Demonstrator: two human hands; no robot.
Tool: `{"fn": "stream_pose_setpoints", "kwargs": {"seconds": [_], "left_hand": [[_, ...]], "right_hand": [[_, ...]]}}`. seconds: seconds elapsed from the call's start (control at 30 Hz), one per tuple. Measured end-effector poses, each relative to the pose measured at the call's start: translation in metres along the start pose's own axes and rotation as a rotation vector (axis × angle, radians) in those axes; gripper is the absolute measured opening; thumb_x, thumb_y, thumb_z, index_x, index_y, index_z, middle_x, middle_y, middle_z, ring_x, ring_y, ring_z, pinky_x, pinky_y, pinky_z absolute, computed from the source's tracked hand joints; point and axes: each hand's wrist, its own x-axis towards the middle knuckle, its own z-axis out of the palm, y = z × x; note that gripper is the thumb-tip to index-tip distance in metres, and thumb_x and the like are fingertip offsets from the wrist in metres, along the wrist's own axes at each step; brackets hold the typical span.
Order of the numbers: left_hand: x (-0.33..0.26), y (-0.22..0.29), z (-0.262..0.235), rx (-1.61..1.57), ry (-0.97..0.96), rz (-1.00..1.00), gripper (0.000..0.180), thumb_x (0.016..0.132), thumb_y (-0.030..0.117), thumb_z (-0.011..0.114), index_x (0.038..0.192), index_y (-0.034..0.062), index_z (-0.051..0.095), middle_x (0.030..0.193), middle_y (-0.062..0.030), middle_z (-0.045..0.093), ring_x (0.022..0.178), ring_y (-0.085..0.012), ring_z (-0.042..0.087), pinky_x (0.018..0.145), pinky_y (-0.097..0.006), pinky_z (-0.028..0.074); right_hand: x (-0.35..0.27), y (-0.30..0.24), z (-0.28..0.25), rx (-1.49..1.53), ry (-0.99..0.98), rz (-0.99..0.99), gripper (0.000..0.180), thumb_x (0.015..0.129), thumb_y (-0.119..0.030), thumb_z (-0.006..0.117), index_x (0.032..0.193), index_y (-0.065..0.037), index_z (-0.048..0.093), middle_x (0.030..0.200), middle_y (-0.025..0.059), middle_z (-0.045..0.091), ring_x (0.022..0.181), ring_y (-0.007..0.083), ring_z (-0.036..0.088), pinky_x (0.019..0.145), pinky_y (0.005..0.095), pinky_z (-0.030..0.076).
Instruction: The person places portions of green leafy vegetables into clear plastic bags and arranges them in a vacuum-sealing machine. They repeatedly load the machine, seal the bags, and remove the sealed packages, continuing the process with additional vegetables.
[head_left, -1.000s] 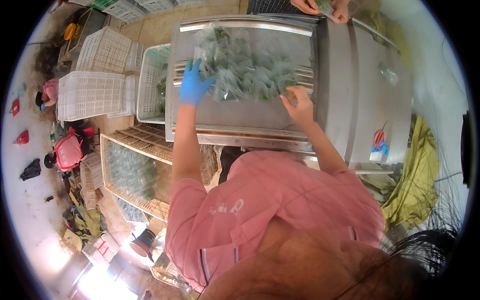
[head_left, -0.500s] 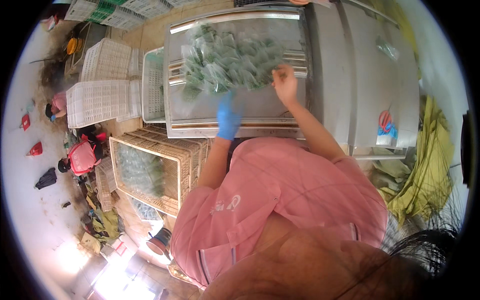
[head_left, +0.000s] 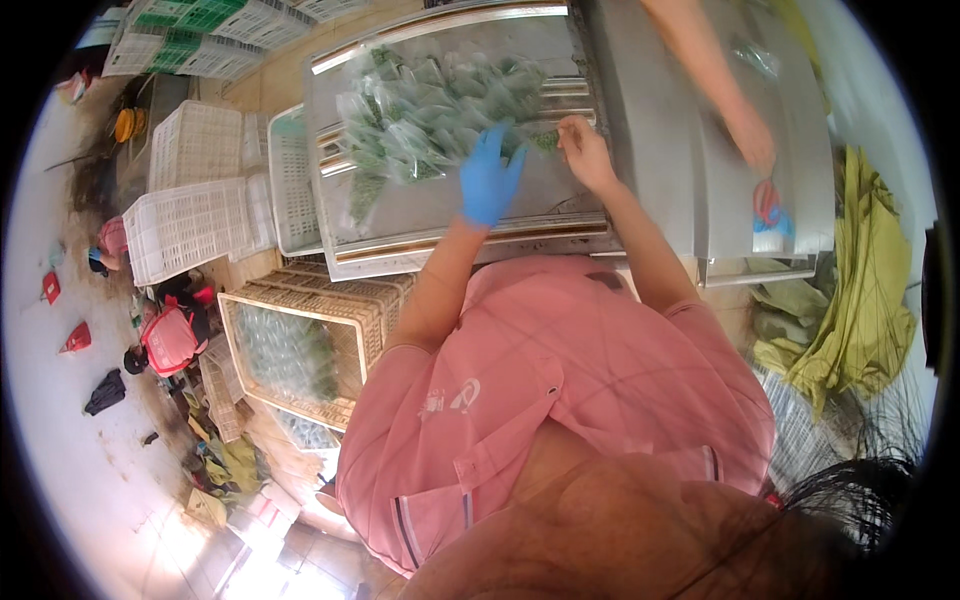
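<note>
Clear bags of green leaves (head_left: 430, 120) heaped on steel tray (head_left: 400, 215), spread from far left corner toward middle of far edge. Left hand (head_left: 490, 180), blue-gloved, laid flat with fingers spread on near edge of heap; nothing clasped. Right hand (head_left: 585, 150), bare, pinched narrow on bag edge at heap's right side. Bags judged light, soft, slippery, easily crushed; best taken by film edge or corner, not squeezed at middle. Wicker crate (head_left: 300, 350) below tray's near left corner.

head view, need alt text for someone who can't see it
Seen from above, a person in a pink shirt spreads clear bags of greens on a metal machine bed, blue-gloved left hand and bare right hand on them.
</note>
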Motion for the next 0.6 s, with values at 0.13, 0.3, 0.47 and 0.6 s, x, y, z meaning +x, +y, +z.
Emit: {"fn": "stream_pose_setpoints", "kwargs": {"seconds": [0.13, 0.3, 0.47, 0.6], "left_hand": [[0.018, 0.012, -0.001, 0.09, -0.134, 0.113, 0.028, 0.084, 0.019, 0.066, 0.111, 0.0105, 0.064, 0.099, -0.0106, 0.066, 0.078, -0.0298, 0.064, 0.067, -0.041, 0.052], [0.013, 0.01, 0.003, -0.04, -0.318, 0.103, 0.019, 0.085, 0.018, 0.065, 0.104, 0.0117, 0.068, 0.094, -0.0065, 0.067, 0.073, -0.0231, 0.065, 0.065, -0.034, 0.052], [-0.031, -0.004, -0.009, -0.472, -0.327, -0.286, 0.024, 0.092, 0.022, 0.062, 0.104, 0.002, 0.067, 0.092, -0.0093, 0.068, 0.074, -0.017, 0.065, 0.063, -0.029, 0.051], [-0.053, -0.007, 0.002, -0.61, -0.403, -0.708, 0.034, 0.095, 0.025, 0.059, 0.107, -0.006, 0.063, 0.091, -0.0142, 0.067, 0.074, -0.0196, 0.066, 0.065, -0.031, 0.053]], "right_hand": [[-0.03, -0.017, -0.001, 0.173, -0.002, 0.053, 0.014, 0.096, -0.01, 0.053, 0.108, -0.004, 0.057, 0.086, 0.0085, 0.066, 0.072, 0.0146, 0.063, 0.063, 0.0298, 0.05], [-0.052, 0.01, -0.001, 0.208, -0.008, 0.011, 0.014, 0.096, -0.01, 0.052, 0.108, -0.002, 0.056, 0.088, 0.0075, 0.065, 0.073, 0.0146, 0.063, 0.065, 0.0293, 0.053], [-0.078, 0.035, -0.005, 0.626, 0.023, 0.223, 0.016, 0.096, -0.013, 0.054, 0.109, -0.003, 0.055, 0.098, 0.0111, 0.065, 0.082, 0.019, 0.065, 0.07, 0.0307, 0.054], [-0.098, 0.018, -0.008, 0.952, 0.154, 0.569, 0.021, 0.096, -0.016, 0.057, 0.108, 0.001, 0.054, 0.102, 0.0149, 0.063, 0.088, 0.0222, 0.065, 0.076, 0.0312, 0.055]]}}
